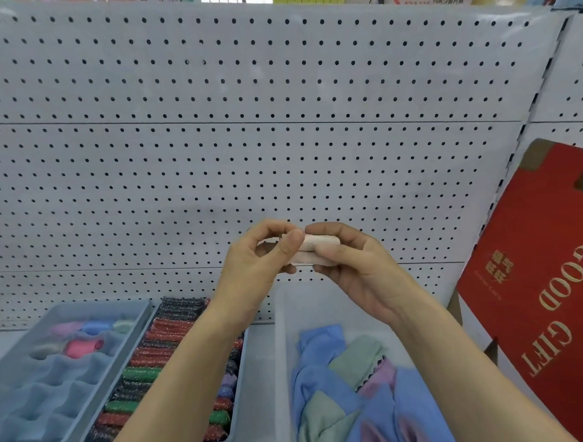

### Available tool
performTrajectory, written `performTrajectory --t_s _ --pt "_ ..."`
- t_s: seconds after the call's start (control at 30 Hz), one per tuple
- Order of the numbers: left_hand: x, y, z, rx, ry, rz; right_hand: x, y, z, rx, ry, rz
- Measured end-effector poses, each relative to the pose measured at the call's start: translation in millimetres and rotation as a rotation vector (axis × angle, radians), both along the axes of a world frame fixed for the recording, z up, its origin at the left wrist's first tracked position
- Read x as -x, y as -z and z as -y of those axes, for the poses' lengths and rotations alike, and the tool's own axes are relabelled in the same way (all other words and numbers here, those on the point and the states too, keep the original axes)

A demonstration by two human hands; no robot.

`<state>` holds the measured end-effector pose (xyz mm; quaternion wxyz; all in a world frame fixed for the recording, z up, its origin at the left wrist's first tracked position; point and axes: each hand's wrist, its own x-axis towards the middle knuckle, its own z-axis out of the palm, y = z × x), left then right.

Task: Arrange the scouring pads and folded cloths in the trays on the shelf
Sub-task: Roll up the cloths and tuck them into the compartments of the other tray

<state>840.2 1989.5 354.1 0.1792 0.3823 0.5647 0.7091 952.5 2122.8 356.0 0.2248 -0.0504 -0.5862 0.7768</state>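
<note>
Gripping one folded cloth (319, 244) between them, both hands are raised above and to the right of the scouring pad tray (242, 370), in front of the pegboard (243, 121). The left hand (261, 256) pinches the left end of this pale cloth with curled fingers and thumb. The right hand (354, 271) holds the right end, thumb under and fingers over the cloth. The cloth touches no tray.

The scouring pad tray stands on the shelf (260, 342). Glittering scouring pads (145, 363) in red, green and black fill it in rows. The left forearm crosses over its right side.

Just to the left of the scouring pad tray stands a compartment tray (94, 305). Rolled cloths (83, 348) occupy its far compartments only.

To the right of the scouring pad tray, a short way apart from it, stands a plain tray (279, 358). It contains loose cloths (327, 382) in blue, green and pink, lying unfolded in a heap.

Farther right of the scouring pad tray, beyond the plain tray, a red box (543, 290) marked "GOOD GIFT" leans tilted.
</note>
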Motion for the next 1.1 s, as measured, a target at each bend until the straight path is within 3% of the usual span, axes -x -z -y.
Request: performTrajectory --t_s 0.27,0.53,0.73,0.87,0.97,1.1 --pt "20 9 9 0.013 -0.15 -0.047 32 4 12 -0.151 0.132 0.036" --pt "97 17 72 0.097 -0.098 -0.214 102 6 60 -0.365 0.098 0.306" --pt "200 50 167 0.32 -0.062 -0.262 196 38 140 -0.545 0.023 0.561" --pt "281 99 251 0.449 -0.344 -0.105 267 98 209 -0.361 0.091 0.505" --pt "327 143 302 0.715 -0.58 -0.098 307 146 247 -0.301 0.123 0.482" --pt "354 185 328 0.918 -0.522 0.007 336 185 274 -0.441 0.224 0.545"
